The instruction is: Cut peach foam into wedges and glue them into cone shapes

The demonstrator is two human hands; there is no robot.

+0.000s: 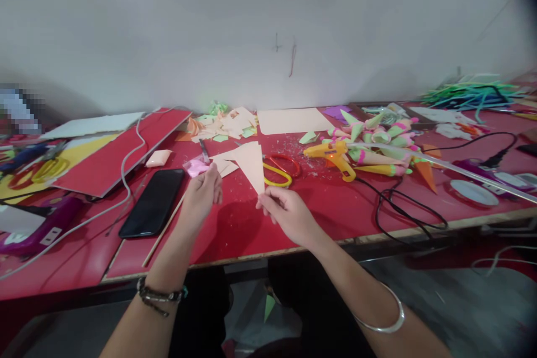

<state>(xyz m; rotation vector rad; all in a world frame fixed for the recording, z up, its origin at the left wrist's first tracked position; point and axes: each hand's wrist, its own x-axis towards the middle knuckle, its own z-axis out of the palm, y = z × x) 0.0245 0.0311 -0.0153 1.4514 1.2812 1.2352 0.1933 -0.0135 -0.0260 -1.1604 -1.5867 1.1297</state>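
A peach paper piece point(250, 163), bent with two pointed ends, is held up between my hands. My right hand point(287, 210) pinches its lower tip between thumb and fingertips. At its left end, my left hand point(203, 190) is closed with the fingers together, apparently on the other corner; the exact contact is partly hidden. Behind my left hand lie a crumpled pink piece point(196, 166) and a dark narrow blade-like tool point(203, 150). Scissors with yellow and red handles point(279, 176) rest just beyond my right hand, partly covered by the paper.
A yellow glue gun point(333, 155) with a black cord lies right of centre, before a pile of green and pink paper cones point(377, 137). A black phone point(151, 204) and a thin wooden stick point(163, 229) lie at left. Peach scraps point(235, 123) lie along the back partition point(201, 39).
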